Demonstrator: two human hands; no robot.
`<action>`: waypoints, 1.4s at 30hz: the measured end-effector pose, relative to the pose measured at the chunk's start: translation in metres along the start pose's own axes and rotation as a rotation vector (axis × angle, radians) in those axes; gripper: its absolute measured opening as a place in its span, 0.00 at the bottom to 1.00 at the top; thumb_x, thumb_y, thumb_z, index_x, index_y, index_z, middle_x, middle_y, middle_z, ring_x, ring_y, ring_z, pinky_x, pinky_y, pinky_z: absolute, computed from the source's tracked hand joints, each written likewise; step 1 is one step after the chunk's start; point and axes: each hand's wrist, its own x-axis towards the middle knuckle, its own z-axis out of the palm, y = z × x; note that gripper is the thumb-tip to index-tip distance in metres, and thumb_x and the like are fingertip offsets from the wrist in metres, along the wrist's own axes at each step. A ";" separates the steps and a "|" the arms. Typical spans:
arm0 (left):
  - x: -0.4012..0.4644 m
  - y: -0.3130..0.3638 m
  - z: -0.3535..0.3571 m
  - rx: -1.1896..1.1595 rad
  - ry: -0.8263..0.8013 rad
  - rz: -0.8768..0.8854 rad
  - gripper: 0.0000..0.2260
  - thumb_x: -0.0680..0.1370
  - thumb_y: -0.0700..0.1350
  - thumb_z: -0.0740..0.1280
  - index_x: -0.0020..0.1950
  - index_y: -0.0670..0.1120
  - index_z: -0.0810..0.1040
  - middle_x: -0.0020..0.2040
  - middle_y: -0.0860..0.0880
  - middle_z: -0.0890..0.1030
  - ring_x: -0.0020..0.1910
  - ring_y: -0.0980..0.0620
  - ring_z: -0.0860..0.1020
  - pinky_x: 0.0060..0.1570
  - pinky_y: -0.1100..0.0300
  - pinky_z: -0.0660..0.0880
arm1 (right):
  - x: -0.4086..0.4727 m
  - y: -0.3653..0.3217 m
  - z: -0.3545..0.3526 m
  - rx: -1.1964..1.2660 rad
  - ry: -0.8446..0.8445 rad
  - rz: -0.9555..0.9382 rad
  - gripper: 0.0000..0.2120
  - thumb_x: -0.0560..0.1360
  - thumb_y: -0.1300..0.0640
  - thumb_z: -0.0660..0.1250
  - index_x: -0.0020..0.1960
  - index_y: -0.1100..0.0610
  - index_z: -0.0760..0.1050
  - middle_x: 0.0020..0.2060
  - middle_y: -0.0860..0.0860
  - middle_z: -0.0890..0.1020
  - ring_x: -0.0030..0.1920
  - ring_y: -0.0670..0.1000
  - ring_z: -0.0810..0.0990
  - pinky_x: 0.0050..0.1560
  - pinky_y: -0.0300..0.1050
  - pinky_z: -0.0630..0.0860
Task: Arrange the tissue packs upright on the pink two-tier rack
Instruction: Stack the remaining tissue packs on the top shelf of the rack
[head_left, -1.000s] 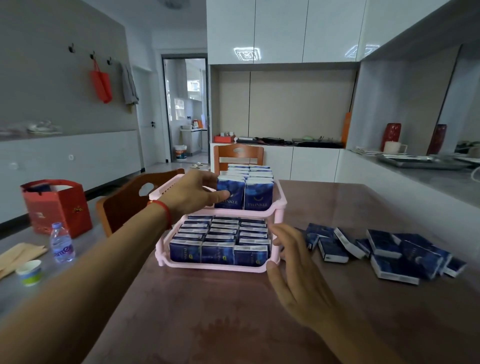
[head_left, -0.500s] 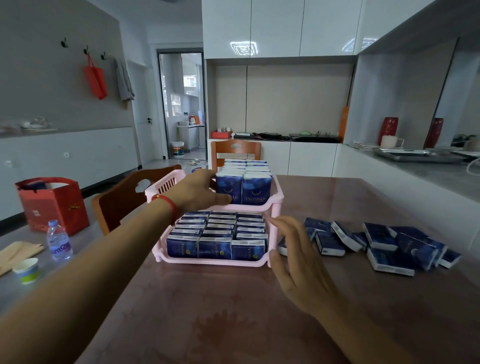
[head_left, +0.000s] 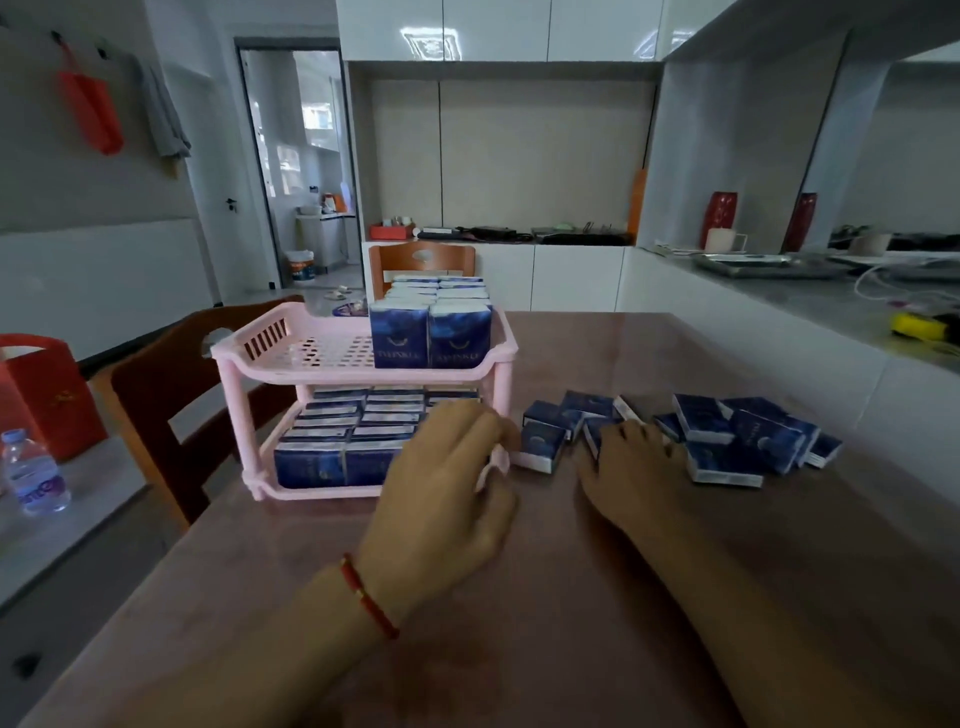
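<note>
The pink two-tier rack (head_left: 249, 358) stands on the table a little left of centre. On its upper tier, blue tissue packs (head_left: 431, 332) stand upright in two rows at the right; the left part is bare. The lower tier is full of upright packs (head_left: 332, 441). Several loose packs (head_left: 727, 436) lie in a pile to the right of the rack. My left hand (head_left: 447, 493) is in front of the rack's lower right corner, fingers bent, fingertips next to the nearest loose pack (head_left: 543, 447). My right hand (head_left: 634, 467) rests with spread fingers on the pile's left end.
The brown table (head_left: 519, 623) stretches toward me. A wooden chair (head_left: 171, 384) stands close to the rack's left side. Further left are a water bottle (head_left: 34, 475) and a red paper bag (head_left: 41, 395). A grey counter (head_left: 779, 296) borders the table on the right.
My left hand has left the upper tier and come down to the right, to the loose packs. My right hand has moved right from the rack's corner onto the pile.
</note>
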 end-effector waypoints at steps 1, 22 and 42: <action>-0.003 0.001 0.014 -0.021 -0.085 -0.008 0.12 0.69 0.38 0.66 0.51 0.47 0.75 0.51 0.50 0.75 0.51 0.49 0.74 0.51 0.57 0.74 | 0.000 -0.001 -0.001 0.014 0.024 0.012 0.23 0.80 0.41 0.56 0.69 0.53 0.70 0.67 0.56 0.73 0.68 0.58 0.69 0.66 0.58 0.69; -0.017 -0.009 0.044 -1.111 -0.161 -0.941 0.12 0.79 0.41 0.70 0.62 0.41 0.79 0.52 0.37 0.85 0.46 0.46 0.86 0.48 0.58 0.83 | -0.019 0.012 -0.073 0.961 -0.133 -0.378 0.18 0.66 0.48 0.74 0.53 0.46 0.73 0.51 0.44 0.80 0.51 0.49 0.82 0.52 0.50 0.81; -0.023 -0.031 0.040 -0.650 -0.070 -0.743 0.09 0.77 0.41 0.72 0.56 0.48 0.80 0.48 0.52 0.86 0.47 0.53 0.85 0.50 0.46 0.83 | -0.006 -0.006 -0.004 0.440 -0.018 -0.515 0.25 0.74 0.49 0.73 0.69 0.46 0.73 0.58 0.46 0.77 0.57 0.45 0.75 0.60 0.44 0.74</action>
